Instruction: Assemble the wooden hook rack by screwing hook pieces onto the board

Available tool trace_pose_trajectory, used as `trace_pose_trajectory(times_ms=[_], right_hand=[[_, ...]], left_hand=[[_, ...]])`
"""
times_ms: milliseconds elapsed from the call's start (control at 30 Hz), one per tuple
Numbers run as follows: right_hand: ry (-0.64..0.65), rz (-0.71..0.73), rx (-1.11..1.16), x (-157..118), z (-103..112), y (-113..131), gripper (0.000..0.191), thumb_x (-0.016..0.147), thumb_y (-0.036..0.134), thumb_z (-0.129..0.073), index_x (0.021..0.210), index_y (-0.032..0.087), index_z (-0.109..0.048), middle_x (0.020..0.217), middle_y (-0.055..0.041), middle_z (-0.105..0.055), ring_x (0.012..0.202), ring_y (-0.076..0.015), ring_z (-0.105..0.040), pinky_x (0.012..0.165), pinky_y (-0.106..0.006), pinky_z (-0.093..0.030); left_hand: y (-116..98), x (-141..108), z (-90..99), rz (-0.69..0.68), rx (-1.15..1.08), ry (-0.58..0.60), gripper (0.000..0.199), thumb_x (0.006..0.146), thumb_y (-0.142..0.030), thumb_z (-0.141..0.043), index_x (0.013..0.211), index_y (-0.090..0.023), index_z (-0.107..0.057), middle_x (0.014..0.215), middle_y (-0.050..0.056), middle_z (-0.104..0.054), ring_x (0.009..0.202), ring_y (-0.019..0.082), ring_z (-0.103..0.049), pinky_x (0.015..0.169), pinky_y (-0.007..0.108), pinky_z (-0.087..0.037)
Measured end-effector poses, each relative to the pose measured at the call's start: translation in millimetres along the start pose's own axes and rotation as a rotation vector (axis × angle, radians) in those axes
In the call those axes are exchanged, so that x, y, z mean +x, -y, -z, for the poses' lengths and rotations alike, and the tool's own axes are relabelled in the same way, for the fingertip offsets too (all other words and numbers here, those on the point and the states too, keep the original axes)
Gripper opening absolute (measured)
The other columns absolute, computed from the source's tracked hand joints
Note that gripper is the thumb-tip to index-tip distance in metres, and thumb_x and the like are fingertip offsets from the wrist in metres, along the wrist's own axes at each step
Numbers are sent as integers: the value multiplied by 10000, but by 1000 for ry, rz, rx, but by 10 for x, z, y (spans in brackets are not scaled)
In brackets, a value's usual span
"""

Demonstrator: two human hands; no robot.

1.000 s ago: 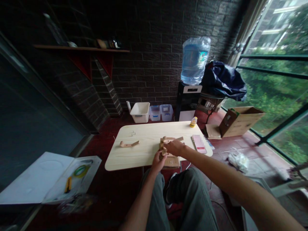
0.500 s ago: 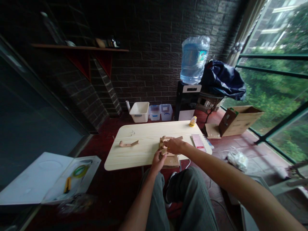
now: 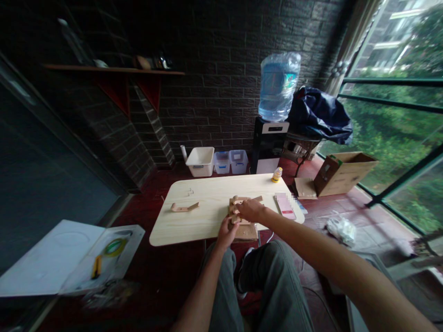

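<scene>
On the pale wooden table, my left hand closes its fingers on a small wooden piece at the near edge. My right hand is closed just above and right of it, fingertips pointing down at the wooden parts; what it pinches is too small to tell. A flat brown board lies under the parts. Behind my right hand shows another wooden piece. A curved wooden piece lies apart on the left, with small metal bits behind it.
A yellow-based bottle stands at the back right of the table, and a pink booklet lies at the right. Plastic bins and a water dispenser stand behind. An open white case is at the left, a cardboard box at the right.
</scene>
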State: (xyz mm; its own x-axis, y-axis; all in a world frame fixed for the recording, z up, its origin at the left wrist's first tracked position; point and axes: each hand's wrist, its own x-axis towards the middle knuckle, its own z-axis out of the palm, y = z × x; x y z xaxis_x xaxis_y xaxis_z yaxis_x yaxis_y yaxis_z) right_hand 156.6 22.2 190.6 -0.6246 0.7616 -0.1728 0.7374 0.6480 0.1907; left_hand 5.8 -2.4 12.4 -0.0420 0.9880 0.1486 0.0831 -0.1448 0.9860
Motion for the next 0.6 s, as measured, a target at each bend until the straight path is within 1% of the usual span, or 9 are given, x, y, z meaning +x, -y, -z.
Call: trace_pose_trajectory(times_ms=[133, 233, 333, 433, 600], right_hand=[[-2, 8, 4, -10, -34, 10, 410, 1027, 363, -509, 1343, 112, -580, 1245, -226, -707, 1060, -292, -743, 853, -425, -609], [27, 40, 16, 7, -46, 15, 443, 986, 420, -586, 1321, 130, -593, 1250, -214, -711, 1058, -292, -743, 871, -417, -601], [20, 64, 20, 28, -34, 15, 384, 980, 350, -596, 1303, 142, -604, 1207, -185, -735, 1055, -283, -742, 872, -408, -599], [7, 83, 6, 34, -36, 11, 310, 990, 278, -573, 1257, 132, -629, 1196, -188, -738, 1061, -280, -740, 860, -406, -603], [1, 47, 27, 35, -83, 10, 329, 1015, 302, -544, 1264, 105, -628, 1178, -216, -737, 1057, -289, -744, 818, -389, -616]], left_hand=[[-19, 3, -2, -15, 5, -1, 249, 804, -365, -753, 1011, -227, -728, 1125, 78, -750, 1189, 281, -662, 1090, 451, -487], [-22, 1, -4, -19, 6, 8, 256, 815, -356, -742, 1033, -222, -724, 1171, 87, -742, 1194, 279, -661, 1088, 447, -487], [-8, -3, -3, -10, 7, 4, 274, 814, -374, -749, 1037, -217, -722, 1200, 93, -733, 1168, 276, -674, 1073, 442, -496], [21, -1, 5, 1, 17, 14, 280, 814, -394, -749, 1030, -217, -722, 1185, 92, -735, 1137, 271, -685, 1054, 439, -505], [63, 10, 9, 8, 36, -5, 306, 793, -390, -766, 1038, -214, -717, 1160, 95, -739, 1148, 277, -675, 1065, 448, -493]])
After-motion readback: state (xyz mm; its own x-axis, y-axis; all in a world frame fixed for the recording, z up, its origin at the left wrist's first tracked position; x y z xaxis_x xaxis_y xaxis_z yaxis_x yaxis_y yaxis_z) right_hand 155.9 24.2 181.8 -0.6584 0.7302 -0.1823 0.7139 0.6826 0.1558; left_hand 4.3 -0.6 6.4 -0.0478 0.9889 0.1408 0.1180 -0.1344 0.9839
